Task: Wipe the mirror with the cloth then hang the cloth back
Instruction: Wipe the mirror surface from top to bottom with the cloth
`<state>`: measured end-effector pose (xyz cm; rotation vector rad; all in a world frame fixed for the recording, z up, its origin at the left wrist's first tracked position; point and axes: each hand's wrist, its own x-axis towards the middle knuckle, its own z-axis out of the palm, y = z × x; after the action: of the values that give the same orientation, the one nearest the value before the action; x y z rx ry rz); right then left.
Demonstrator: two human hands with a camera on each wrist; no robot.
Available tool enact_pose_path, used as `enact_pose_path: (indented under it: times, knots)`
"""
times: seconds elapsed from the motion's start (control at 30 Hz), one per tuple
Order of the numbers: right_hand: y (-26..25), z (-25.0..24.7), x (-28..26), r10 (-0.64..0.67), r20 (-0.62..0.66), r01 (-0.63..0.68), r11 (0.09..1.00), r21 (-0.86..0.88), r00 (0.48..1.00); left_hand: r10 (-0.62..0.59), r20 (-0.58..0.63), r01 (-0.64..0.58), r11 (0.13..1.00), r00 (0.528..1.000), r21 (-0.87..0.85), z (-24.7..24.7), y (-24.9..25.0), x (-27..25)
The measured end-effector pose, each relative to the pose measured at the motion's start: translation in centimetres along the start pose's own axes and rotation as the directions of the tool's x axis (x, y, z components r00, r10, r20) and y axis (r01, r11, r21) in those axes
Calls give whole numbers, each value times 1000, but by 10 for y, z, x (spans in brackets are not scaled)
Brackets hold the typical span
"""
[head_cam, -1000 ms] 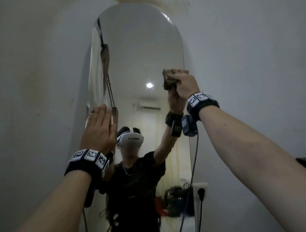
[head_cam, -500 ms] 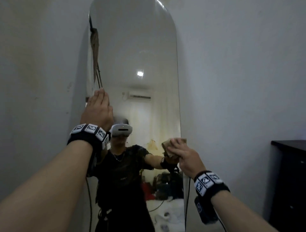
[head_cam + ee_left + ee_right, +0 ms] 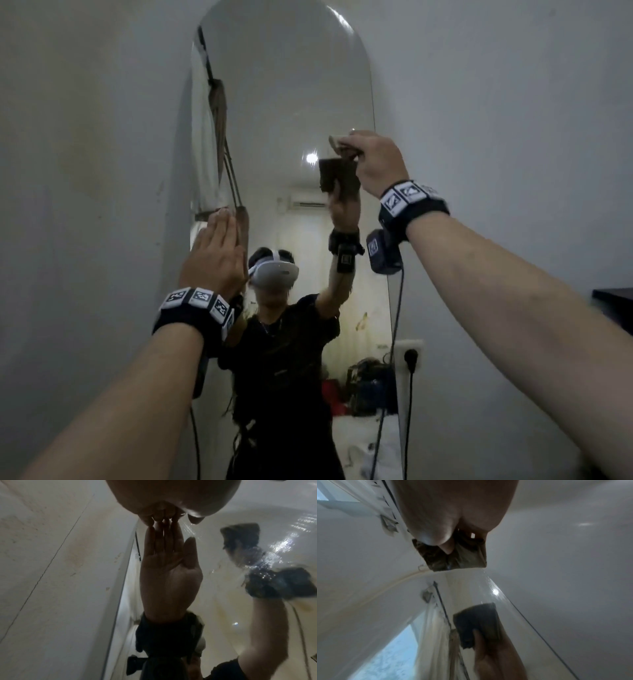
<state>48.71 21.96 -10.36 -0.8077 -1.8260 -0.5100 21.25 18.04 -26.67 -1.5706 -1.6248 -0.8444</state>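
Observation:
A tall arched mirror hangs on a pale wall. My right hand grips a folded brownish cloth and presses it on the glass near the mirror's right edge, at mid height. The right wrist view shows the cloth under my curled fingers, with its dark reflection below. My left hand lies flat with straight fingers on the mirror's left edge. In the left wrist view the fingertips meet their reflection on the glass.
A wall socket with a black plug sits low, right of the mirror. A cable hangs from my right wrist down past it. A dark cabinet stands at the far right. The mirror reflects a person with a headset and clutter on the floor.
My right hand swept the cloth down to the lower right of the glass, then back up to mid height. The left hand stayed flat on the left edge.

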Motion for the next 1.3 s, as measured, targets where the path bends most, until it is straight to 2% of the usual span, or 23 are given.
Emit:
enact_pose_path:
  times: [0.1,0.17,0.27,0.4,0.57,0.67,0.73,0.77,0.83,0.93,1.0,1.07,1.13,1.17,1.23,1.3]
  knots:
    - [9,23,19,53,200,-41,997,-63,978,20,-43,-21,1000,999,-6,3,-2,-1]
    - [14,44,-3,74,188,-63,996,-63,979,30,-35,-30,999,999,15,7,-5,0]
    - [15,60,-66,91,155,-88,996,-23,984,24,-28,-23,999,999,29,14,-6,0]
    - [13,68,-173,45,202,-49,999,18,978,3,-42,-3,1000,999,-5,14,-1,-2]
    - [10,77,-294,-24,141,35,997,-75,990,-25,-34,23,999,999,-43,6,1,-3]
    - [5,69,-323,-20,252,31,999,-42,967,-28,0,28,996,1000,-87,0,2,-3]
    - [-4,52,-303,-8,266,0,1000,31,964,-22,-8,21,994,1000,-104,-2,3,-3]
    - [-10,41,-283,18,223,-35,997,74,975,-20,-5,20,995,1000,-100,-2,1,-3]
    - [-22,22,-224,52,68,-63,986,157,996,-10,-5,10,998,1000,-67,-1,-1,-3]
    - [-17,12,-100,-9,-132,26,991,128,991,-13,-12,12,997,1000,-75,0,-1,-2]
    - [-12,16,-22,-42,-118,48,997,54,992,-16,-25,14,997,1000,-76,1,-2,-1]
    - [-10,28,33,-42,21,42,999,6,999,-7,-41,5,999,999,-50,1,-4,-1]
    - [-8,48,48,-22,146,25,1000,-19,989,9,-39,-10,1000,999,-27,5,-6,0]
    - [-8,58,41,-2,151,6,1000,-26,989,15,-39,-15,1000,999,-18,6,-7,0]
    - [-7,77,2,33,76,-32,999,-15,997,17,-45,-18,1000,999,-15,9,-8,-1]
    - [-10,91,-53,-1,22,1,1000,-4,1000,8,-52,-10,999,999,-31,10,-5,-1]
